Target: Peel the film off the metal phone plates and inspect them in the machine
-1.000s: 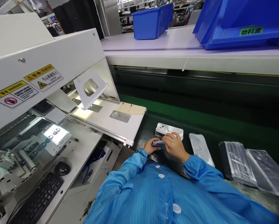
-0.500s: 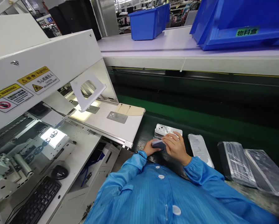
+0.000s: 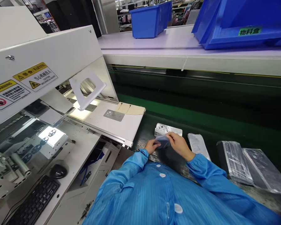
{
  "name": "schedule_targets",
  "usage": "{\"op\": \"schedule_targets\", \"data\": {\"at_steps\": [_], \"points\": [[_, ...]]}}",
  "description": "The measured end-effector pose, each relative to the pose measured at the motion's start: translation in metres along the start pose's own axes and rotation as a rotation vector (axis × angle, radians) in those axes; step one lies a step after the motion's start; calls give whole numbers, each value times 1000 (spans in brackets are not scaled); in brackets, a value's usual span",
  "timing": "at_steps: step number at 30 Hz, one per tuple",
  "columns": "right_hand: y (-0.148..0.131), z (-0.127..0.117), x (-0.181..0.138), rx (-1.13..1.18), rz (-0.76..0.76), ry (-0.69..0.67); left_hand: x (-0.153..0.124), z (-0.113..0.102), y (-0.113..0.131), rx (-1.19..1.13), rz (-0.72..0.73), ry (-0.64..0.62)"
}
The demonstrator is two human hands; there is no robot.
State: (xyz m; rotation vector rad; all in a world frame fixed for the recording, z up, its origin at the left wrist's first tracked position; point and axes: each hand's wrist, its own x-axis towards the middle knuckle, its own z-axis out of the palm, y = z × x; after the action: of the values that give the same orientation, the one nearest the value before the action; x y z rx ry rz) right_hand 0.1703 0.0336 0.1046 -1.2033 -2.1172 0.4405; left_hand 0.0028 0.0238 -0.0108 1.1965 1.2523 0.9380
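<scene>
Between my hands is a thin, grey-blue, see-through-looking panel, about phone-sized and tilted. My left hand pinches its left end between thumb and fingers. At the right end, the fingertips of my right hand are closed on its upper corner. Just beyond the hands lies a stack of silver phone back panels with camera holes, its near side partly covered by my right hand. To the right of that hand rests a pale plastic-wrapped pack, its near end beside my sleeve.
Two larger plastic-wrapped packs lie farther right on the dark green bench. On the left, a white machine has a feed table carrying grey panels. Blue bins stand on the shelf behind.
The panel has turned so more of its face shows. My right hand's raised fingers have come down and closed on its right end. The view has shifted slightly.
</scene>
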Motion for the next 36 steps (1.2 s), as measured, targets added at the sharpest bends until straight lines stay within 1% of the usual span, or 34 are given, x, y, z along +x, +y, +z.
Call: {"op": "schedule_targets", "data": {"at_steps": [2, 3, 5, 7, 10, 12, 14, 18, 21, 26, 30, 32, 36], "points": [[7, -1, -1, 92, 87, -47, 0, 0, 2, 7, -1, 2], [9, -1, -1, 116, 90, -61, 0, 0, 3, 9, -2, -2], [12, 1, -1, 87, 28, -76, -1, 1, 5, 12, -3, -12], [12, 4, -1, -2, -56, -77, -1, 1, 6, 12, -3, -18], [8, 6, -2, -72, -111, -19, -3, 0, 7, 2, 1, -21], [4, 5, -3, -49, -113, 61, -3, -1, 7, -15, 10, -29], [1, 4, -4, -9, -128, 103, -4, -1, 6, -33, 22, -39], [-9, 0, -4, 49, -169, 79, -3, -1, 3, -64, 32, -50], [-16, -4, -2, 53, -176, 93, -2, -1, 0, -78, 34, -51], [-24, -13, 2, 58, -148, 133, 1, 0, -2, -90, 29, -45], [-23, -15, 7, 30, -149, 71, 2, 2, -3, -85, 9, -40], [-19, -14, 9, 41, -104, 63, 3, 4, -3, -83, -2, -43], [-7, -14, 11, 93, 40, 70, 4, 5, -1, -77, -8, -49]]}}
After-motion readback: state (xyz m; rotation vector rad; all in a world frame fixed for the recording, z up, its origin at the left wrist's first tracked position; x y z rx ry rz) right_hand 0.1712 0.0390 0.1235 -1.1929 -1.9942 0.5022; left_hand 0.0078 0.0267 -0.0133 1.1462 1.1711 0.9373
